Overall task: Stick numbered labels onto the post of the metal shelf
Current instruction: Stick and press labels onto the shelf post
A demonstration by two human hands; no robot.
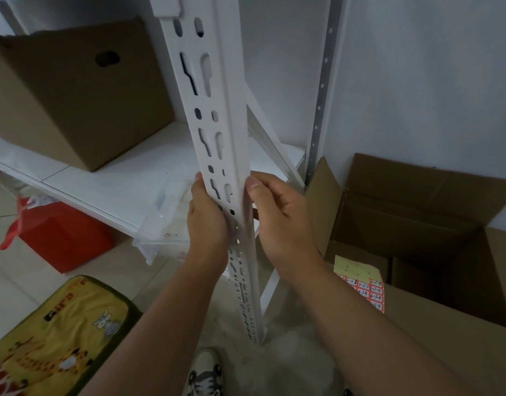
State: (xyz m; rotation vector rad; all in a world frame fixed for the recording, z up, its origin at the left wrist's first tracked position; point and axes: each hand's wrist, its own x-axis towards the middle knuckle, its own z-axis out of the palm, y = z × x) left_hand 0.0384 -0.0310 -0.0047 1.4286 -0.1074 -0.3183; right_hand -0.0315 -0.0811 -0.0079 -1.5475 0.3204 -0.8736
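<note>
Both hands, left hand (207, 221) and right hand (277, 212), grip the post (231, 155); no label visible. Press flat between slots.

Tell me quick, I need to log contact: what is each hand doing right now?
Left hand: fingers curled round the white shelf post, holding it.
Right hand: thumb pressed on the post's right edge; whether it holds a label cannot be told.

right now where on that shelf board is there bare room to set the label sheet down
Bare white shelf board lies between the brown box and the post. Beside the hands it is crowded by a clear plastic bag. The label sheet lies on the carton to the right.
</note>
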